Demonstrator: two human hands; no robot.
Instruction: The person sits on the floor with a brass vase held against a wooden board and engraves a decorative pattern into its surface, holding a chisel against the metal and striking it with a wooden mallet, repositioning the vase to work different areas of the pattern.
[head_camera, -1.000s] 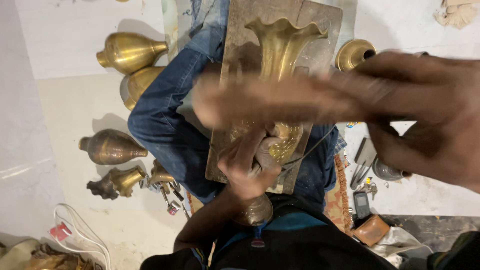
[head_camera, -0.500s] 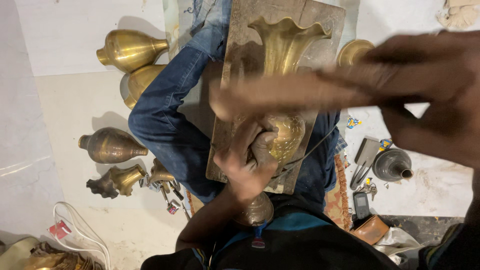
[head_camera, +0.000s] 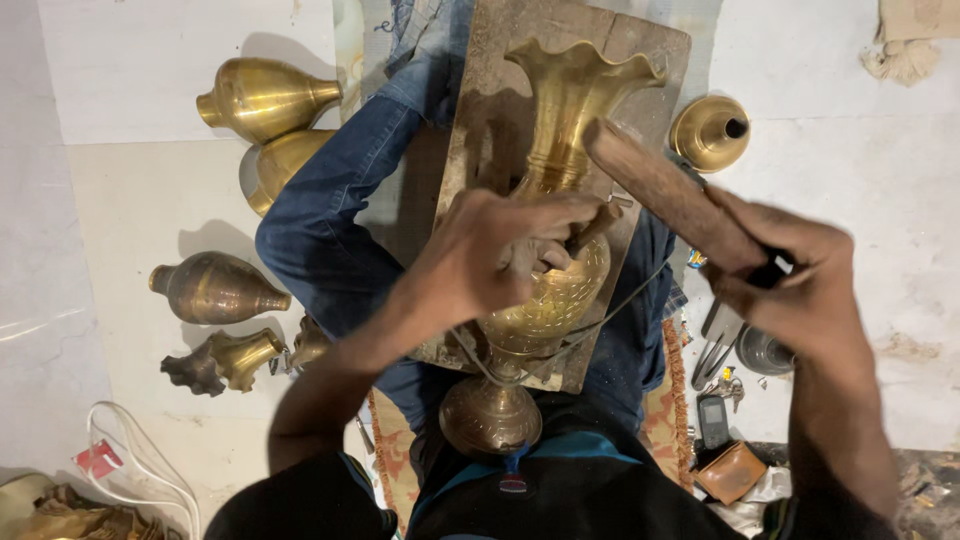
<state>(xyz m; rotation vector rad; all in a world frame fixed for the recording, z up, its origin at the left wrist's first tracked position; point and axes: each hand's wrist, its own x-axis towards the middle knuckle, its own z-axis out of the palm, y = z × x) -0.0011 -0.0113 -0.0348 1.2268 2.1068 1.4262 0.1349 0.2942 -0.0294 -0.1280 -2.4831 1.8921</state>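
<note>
A: Where's the piece you're working?

B: The brass vase (head_camera: 555, 250) lies on its side on the wooden board (head_camera: 480, 120) across your lap, fluted mouth pointing away from you, round foot near your belly. You can't see inside it from this angle.

A: Your left hand?

B: Your left hand (head_camera: 495, 250) rests on the belly of the vase, grip pinched around a small punch (head_camera: 592, 228) whose tip meets the engraved brass.

A: And the right?

B: Your right hand (head_camera: 800, 285) is wrapped tight around the handle end of a wooden mallet (head_camera: 665, 190), which is raised above the punch, slightly blurred.

A: What's around you?

B: On the floor to your left lie more brass vessels: a rounded pot (head_camera: 262, 98), a darker bulb-shaped one (head_camera: 215, 288), and a small fluted piece (head_camera: 225, 360). To your right, a brass cone (head_camera: 710, 130) with a hole at its top, a small metal cup (head_camera: 765, 350), contents not visible, and some loose hand tools (head_camera: 722, 335) beside it
</note>
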